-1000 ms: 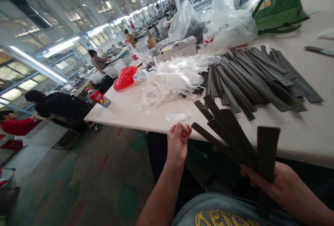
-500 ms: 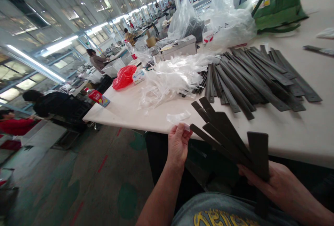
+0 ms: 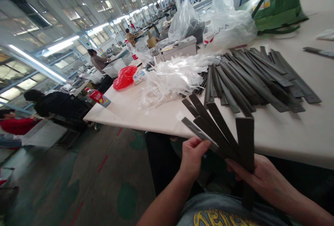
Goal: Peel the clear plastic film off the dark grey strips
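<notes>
My right hand [image 3: 257,179] grips a fanned bundle of dark flat strips [image 3: 221,132], held over my lap at the near edge of the white table [image 3: 300,132]. My left hand [image 3: 193,156] has its fingers closed on the lowest strip of the fan, near its left end. A large pile of the same dark strips [image 3: 258,76] lies spread on the table beyond. To its left sits a heap of clear plastic film pieces [image 3: 172,76].
A red plastic bag [image 3: 124,76], a small carton [image 3: 99,97], a grey box [image 3: 180,48], clear bags [image 3: 224,17] and a green bag [image 3: 279,5] stand farther back. Several people work at other tables on the left. Open floor lies to my left.
My left hand let go of the clear film piece at the table edge and moved right and down onto the strips. The fan of strips shifted left and slightly up.
</notes>
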A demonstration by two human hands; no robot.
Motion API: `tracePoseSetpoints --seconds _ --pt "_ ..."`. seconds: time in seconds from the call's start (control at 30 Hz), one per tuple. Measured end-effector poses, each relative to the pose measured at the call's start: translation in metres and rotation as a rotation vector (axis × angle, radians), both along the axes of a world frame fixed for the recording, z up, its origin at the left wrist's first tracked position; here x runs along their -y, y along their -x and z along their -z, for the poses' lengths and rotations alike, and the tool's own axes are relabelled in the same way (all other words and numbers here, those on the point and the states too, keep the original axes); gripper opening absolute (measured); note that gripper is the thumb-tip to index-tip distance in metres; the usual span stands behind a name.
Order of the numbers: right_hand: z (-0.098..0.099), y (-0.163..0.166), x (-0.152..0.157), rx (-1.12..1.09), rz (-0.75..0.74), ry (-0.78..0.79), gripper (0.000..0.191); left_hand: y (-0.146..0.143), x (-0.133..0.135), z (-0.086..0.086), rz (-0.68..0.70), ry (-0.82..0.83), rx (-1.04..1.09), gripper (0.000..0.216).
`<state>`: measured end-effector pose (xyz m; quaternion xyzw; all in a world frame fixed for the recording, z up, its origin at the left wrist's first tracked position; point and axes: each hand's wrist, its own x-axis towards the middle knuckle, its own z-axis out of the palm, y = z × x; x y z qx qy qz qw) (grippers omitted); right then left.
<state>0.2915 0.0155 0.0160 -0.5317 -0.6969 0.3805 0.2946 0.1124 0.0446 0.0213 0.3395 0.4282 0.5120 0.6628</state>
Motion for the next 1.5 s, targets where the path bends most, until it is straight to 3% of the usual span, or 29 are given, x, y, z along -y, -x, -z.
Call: tracePoseSetpoints --seconds 0.1,0.3,0.5,0.57,0.67,0.73,0.9,0.97,1.13,1.3,1.4,1.5 --pt "-0.002 0.003 -0.004 -0.033 0.005 0.022 0.048 -0.005 0.008 0.000 0.121 -0.019 -0.007 0.023" --pt "-0.003 0.006 -0.003 -0.040 0.018 0.018 0.053 0.007 -0.022 -0.013 -0.254 -0.088 0.193 0.027" --pt "-0.006 0.014 -0.015 -0.074 0.072 -0.088 0.051 -0.022 0.003 0.007 0.028 -0.009 0.152 0.027" --pt "-0.003 0.013 -0.016 -0.074 0.063 -0.095 0.050 -0.019 0.000 0.005 -0.019 -0.035 0.200 0.026" --pt "0.005 0.011 -0.014 -0.050 0.039 -0.106 0.048 -0.002 -0.022 -0.009 -0.250 -0.088 0.286 0.027" --pt "0.008 0.012 -0.013 -0.035 0.034 -0.120 0.047 0.005 -0.032 -0.013 -0.330 -0.085 0.294 0.024" --pt "0.006 0.017 -0.018 -0.044 0.065 -0.123 0.045 -0.013 -0.013 0.004 -0.088 0.021 0.183 0.026" --pt "0.004 0.015 -0.019 -0.044 0.048 -0.102 0.045 -0.018 -0.005 0.008 -0.052 0.045 0.196 0.027" --pt "0.006 0.011 -0.017 -0.006 0.006 -0.042 0.044 -0.004 -0.026 -0.004 -0.277 -0.026 0.284 0.033" --pt "0.005 0.018 -0.018 -0.112 0.040 0.018 0.038 -0.013 -0.021 0.005 -0.163 0.065 0.169 0.027" --pt "0.001 0.016 -0.019 -0.238 -0.027 0.084 0.029 -0.014 -0.010 0.015 -0.194 0.126 0.127 0.029" --pt "-0.002 0.007 -0.014 -0.208 -0.067 0.108 0.016 -0.002 -0.019 0.019 -0.285 0.140 0.132 0.031"
